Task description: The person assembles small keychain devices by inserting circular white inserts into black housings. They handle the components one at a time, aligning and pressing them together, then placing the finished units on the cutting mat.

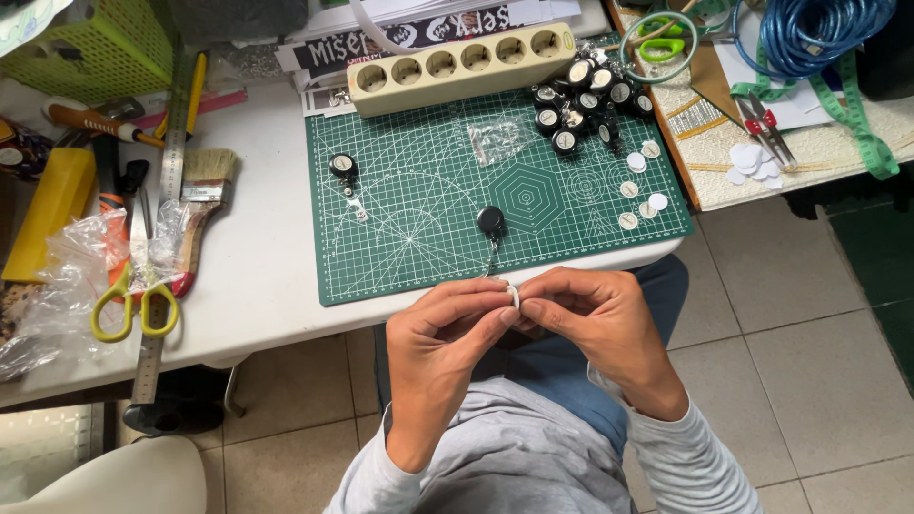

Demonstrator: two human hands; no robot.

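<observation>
The left hand [447,328] and right hand [590,319] meet just off the tabletop [257,276] edge, fingertips pinched together on a small white disc [513,295]. Just beyond it, a black badge reel [491,223] lies on the green cutting mat [419,238], with more reels [586,100] piled farther back.

Cutting mat [419,257] on table [267,276]; scissors [133,305] left; power strip [462,67] behind.
</observation>
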